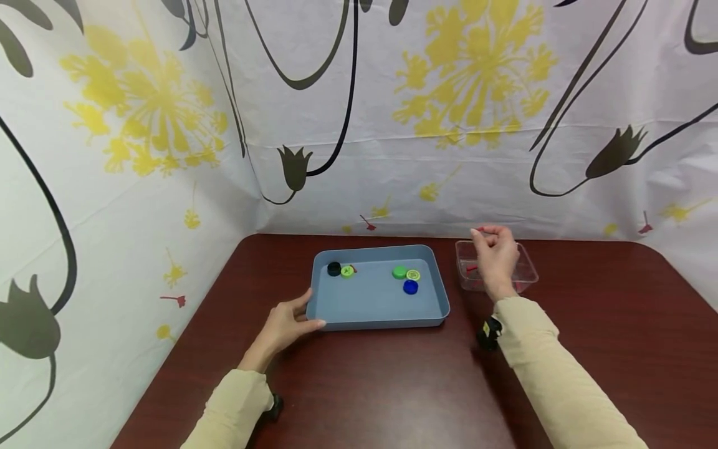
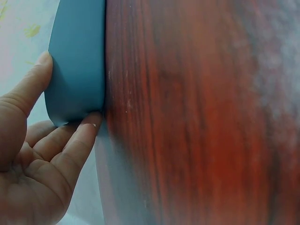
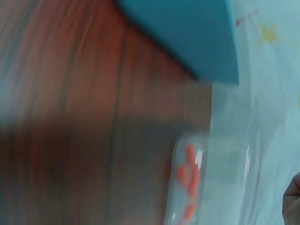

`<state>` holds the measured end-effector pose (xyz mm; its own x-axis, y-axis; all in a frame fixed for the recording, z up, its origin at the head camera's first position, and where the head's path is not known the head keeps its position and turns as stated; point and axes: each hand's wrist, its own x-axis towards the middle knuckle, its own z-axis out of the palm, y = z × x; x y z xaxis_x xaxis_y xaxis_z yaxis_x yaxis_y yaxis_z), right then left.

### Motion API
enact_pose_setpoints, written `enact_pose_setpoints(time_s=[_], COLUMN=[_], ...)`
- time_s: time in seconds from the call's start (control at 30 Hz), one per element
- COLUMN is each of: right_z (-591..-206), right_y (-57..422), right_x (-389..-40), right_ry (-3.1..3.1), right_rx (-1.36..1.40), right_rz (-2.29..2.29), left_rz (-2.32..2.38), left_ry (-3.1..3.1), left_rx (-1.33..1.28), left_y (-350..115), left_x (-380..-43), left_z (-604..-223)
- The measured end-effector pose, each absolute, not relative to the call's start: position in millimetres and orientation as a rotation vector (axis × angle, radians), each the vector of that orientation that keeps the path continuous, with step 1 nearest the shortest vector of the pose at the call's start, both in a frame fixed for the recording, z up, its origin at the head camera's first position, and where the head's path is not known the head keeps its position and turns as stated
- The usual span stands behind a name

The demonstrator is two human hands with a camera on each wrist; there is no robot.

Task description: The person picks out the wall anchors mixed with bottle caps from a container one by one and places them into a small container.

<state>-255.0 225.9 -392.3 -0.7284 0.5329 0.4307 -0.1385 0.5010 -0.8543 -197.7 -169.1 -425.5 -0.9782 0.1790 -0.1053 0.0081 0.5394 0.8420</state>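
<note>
My left hand grips the near left corner of a shallow blue tray, thumb on the front side and fingers along the left side. In the left wrist view, the fingertips curl at the tray's lower edge. Above a clear plastic container, my right hand pinches a small red piece at its fingertips. Several red pieces lie inside the container in the right wrist view. There, only a sliver of the right hand shows at the edge.
Black and yellow-green caps sit at the tray's back left, a small red piece beside them. Green, yellow-green and blue caps cluster on the right. A patterned cloth hangs behind the dark wooden table.
</note>
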Motion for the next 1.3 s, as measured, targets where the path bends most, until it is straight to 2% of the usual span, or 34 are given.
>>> enact_pose_setpoints(time_s=[0.27, 0.6, 1.03, 1.3], right_z=[-402, -406, -412, -397], right_y=[262, 275, 275, 250], right_x=[-237, -236, -236, -245], right_ry=[-2.124, -2.109, -2.083, -2.104], right_rx=[-0.386, -0.437, -0.457, -0.428], right_rz=[1.032, 0.986, 1.064, 1.189], left_rz=[1.427, 1.442, 1.432, 1.446], left_ry=[2.587, 2.573, 2.585, 2.571], left_rx=[0.175, 0.173, 0.162, 0.164], left_y=[-169, -170, -170, -170], left_x=[-198, -198, -198, -198], left_z=[-425, -425, -425, -426])
